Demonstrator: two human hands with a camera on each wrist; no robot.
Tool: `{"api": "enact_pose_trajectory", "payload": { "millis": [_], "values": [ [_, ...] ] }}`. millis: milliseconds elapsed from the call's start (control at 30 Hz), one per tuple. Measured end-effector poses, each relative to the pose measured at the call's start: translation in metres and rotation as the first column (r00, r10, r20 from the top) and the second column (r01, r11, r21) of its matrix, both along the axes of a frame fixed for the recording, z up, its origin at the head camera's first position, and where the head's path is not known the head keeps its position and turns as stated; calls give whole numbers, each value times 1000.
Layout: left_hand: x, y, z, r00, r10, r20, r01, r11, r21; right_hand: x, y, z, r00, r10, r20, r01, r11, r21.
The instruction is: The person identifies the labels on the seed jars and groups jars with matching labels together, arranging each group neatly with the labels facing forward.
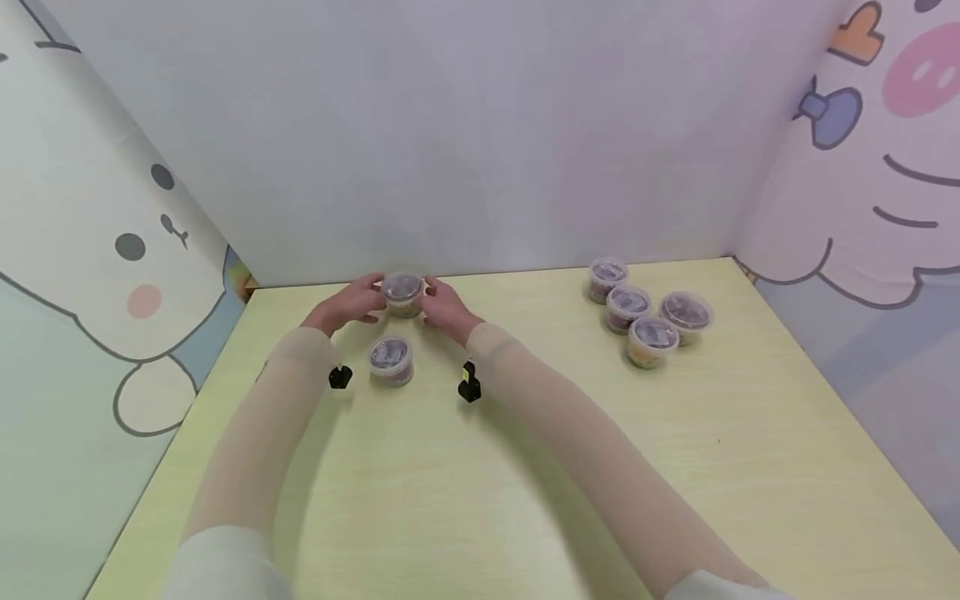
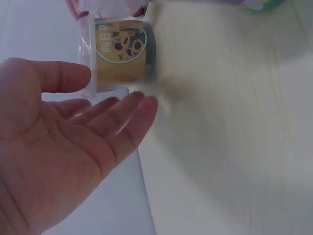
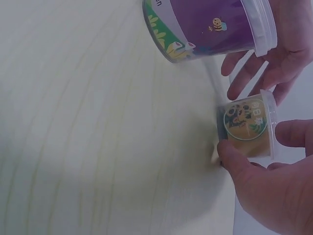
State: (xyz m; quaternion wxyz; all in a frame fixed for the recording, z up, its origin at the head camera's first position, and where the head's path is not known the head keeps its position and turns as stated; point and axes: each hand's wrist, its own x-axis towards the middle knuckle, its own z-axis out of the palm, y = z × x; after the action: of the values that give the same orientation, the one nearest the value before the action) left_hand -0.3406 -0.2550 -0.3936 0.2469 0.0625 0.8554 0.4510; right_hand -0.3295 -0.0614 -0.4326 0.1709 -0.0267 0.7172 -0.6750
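At the table's back edge, both hands are around a small lidded plastic tub [image 1: 402, 291] with a yellow sunflower label [image 3: 246, 120]. My right hand [image 1: 447, 309] holds its right side, thumb [image 3: 292, 133] at the lid and a finger [image 3: 235, 157] low on the wall. On the other side is my left hand [image 1: 352, 303], its fingers loosely spread and its thumb [image 2: 66, 77] right at the lid's rim. A second lidded tub [image 1: 391, 362], with a purple label [image 3: 215, 24], stands nearer, between the forearms.
Several similar lidded tubs [image 1: 628, 307] are grouped at the back right of the pale wooden table [image 1: 420, 500]. A white wall [image 1: 465, 150] rises directly behind the table, with cartoon-printed panels [image 1: 82, 250] at both sides. Small black devices [image 1: 469, 385] show below the wrists.
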Motion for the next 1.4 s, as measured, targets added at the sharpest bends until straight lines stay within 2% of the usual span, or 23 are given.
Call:
{"api": "enact_pose_trajectory", "payload": {
  "millis": [67,100,167,233,300,367,433,467,533,633,700,800,867,900,1000,1067,1200,1300,1367,1400],
  "values": [
    [0,2,3,996,-31,-89,23,996,-92,-1,2,2,1000,-3,-17,3,999,32],
    [-1,4,4,988,-59,-143,40,990,-136,-1,4,4,1000,2,-25,-1,999,50],
    [-1,9,7,963,-117,-242,57,968,-244,-2,9,9,999,21,-45,-16,995,101],
    [0,15,11,931,-176,-319,60,937,-343,-2,16,14,996,62,-64,-50,984,168],
    [1,23,15,899,-236,-368,65,904,-422,-3,25,20,988,128,-88,-102,962,253],
    [5,31,19,876,-289,-386,70,869,-491,-4,36,26,968,221,-122,-163,916,366],
    [9,40,25,847,-350,-401,88,835,-543,-5,48,33,934,324,-152,-213,844,492],
    [12,44,28,834,-374,-406,95,821,-562,-5,54,36,911,379,-164,-230,795,561],
    [17,53,33,808,-420,-413,112,798,-592,-5,67,45,858,487,-163,-256,681,687],
    [24,67,40,776,-469,-423,139,780,-610,-2,88,59,783,613,-109,-295,520,801],
    [27,76,42,757,-497,-425,157,769,-620,1,102,69,737,673,-63,-319,428,846],
    [32,91,45,732,-540,-415,176,739,-650,8,124,78,672,741,-19,-334,326,884],
    [35,103,45,721,-560,-409,195,730,-655,15,139,83,634,773,-2,-334,276,901],
    [37,109,46,716,-568,-405,205,726,-656,18,148,85,617,787,-1,-330,260,907],
    [43,133,47,708,-582,-399,244,732,-636,29,175,90,591,806,-21,-315,254,915],
    [47,151,45,694,-600,-398,269,729,-630,38,195,93,599,799,-40,-304,273,913],
    [55,185,38,670,-628,-396,310,721,-619,54,235,97,643,762,-75,-278,323,904],
    [62,208,34,673,-632,-384,343,727,-595,67,265,97,683,722,-109,-253,374,892],
    [66,221,31,679,-630,-376,369,736,-568,78,283,96,707,691,-149,-230,424,876],
    [69,227,30,682,-631,-370,382,739,-555,83,291,95,712,680,-175,-214,448,868]
  ]
}}
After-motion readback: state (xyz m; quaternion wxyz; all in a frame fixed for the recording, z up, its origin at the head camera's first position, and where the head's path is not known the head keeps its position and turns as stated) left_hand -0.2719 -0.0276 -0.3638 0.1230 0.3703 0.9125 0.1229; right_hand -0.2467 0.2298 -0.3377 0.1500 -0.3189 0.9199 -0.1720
